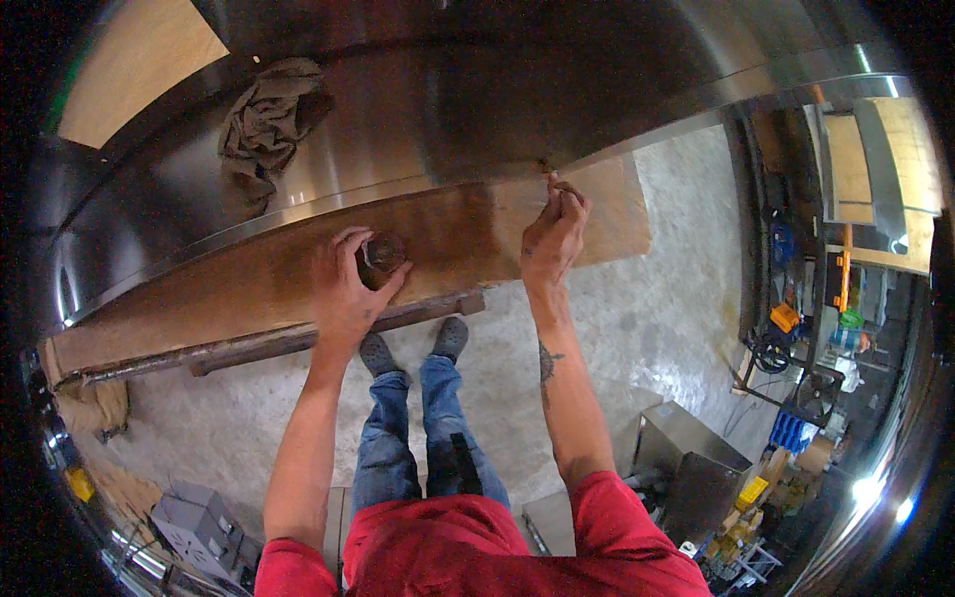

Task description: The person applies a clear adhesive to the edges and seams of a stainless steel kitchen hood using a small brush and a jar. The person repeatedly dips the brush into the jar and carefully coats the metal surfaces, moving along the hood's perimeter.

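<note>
My left hand (343, 284) curls its fingers and thumb around a small round cup (384, 256) that looks see-through, with a dark inside. It is held over the wooden board, just short of the front edge of a shiny metal sheet (398, 119). Farther right, my right hand (557, 227) has its fingers pinched together at that metal edge. Something small and pale shows at its fingertips, too small to name. A small brownish spot (544, 165) lies on the metal right beside them. A crumpled grey-brown cloth (274, 124) rests on the metal to the left.
Below the metal edge runs a wooden board (219, 269). The concrete floor (686, 259) shows around my feet. A grey metal box (199, 527) stands at the lower left. Cluttered shelving (796, 348) lines the right, with a metal cabinet (696, 448) nearer to me.
</note>
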`<move>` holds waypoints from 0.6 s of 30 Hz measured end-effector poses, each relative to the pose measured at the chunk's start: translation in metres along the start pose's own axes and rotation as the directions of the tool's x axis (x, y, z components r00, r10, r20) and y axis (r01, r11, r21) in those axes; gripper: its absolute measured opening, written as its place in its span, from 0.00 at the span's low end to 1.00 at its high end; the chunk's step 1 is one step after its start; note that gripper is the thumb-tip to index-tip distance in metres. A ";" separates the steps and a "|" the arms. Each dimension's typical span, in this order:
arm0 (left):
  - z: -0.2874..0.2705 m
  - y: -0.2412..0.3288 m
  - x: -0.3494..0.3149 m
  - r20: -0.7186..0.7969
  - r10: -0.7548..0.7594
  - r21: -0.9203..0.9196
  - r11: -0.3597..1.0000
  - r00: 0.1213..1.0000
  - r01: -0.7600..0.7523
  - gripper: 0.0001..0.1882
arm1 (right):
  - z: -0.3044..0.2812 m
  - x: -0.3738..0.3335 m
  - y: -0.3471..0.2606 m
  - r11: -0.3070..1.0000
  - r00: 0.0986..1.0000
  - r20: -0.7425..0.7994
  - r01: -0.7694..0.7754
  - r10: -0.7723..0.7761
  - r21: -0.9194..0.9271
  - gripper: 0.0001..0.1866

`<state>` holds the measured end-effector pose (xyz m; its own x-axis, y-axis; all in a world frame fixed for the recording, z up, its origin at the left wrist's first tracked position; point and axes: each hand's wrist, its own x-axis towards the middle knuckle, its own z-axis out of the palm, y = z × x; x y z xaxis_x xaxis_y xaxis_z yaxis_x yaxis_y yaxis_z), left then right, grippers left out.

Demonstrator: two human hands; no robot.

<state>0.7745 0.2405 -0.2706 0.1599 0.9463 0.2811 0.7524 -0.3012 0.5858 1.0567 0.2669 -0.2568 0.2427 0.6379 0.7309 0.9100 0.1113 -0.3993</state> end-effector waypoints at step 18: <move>0.019 0.007 -0.013 -0.056 -0.010 -0.226 0.974 0.998 -0.003 0.36 | -0.022 -0.052 0.000 0.886 0.973 0.157 -0.219 0.168 0.409 0.20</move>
<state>0.7896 0.2287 -0.2842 0.1160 0.9412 0.3172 0.5884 -0.3224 0.7416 1.0514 0.2171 -0.2824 0.3362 0.7594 0.5571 0.6153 0.2707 -0.7403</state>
